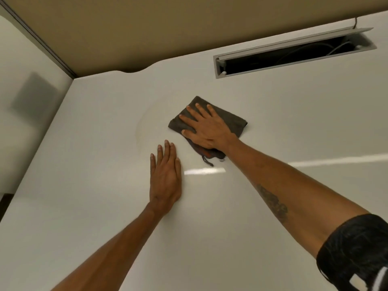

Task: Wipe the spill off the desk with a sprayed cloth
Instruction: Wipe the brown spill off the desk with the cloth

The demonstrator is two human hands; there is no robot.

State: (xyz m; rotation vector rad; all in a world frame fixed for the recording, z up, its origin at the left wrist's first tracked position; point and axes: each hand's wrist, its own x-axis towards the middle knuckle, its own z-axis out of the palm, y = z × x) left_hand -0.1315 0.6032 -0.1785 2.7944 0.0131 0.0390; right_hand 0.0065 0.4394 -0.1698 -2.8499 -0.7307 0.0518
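Right hand (206,131) spread flat, pressing a grey cloth (227,119) onto the white desk (273,196). Left hand (165,177) flat on desk just beside cloth, holding nothing. Faint smear (139,131) left of cloth.

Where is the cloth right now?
In the head view, the dark cloth lies flat on the white desk under the right hand, just beyond the left hand and below the cable slot.

Soft, even indoor light; a bright glare streak on the glossy desk (273,185), wide-angle bending at the edges.
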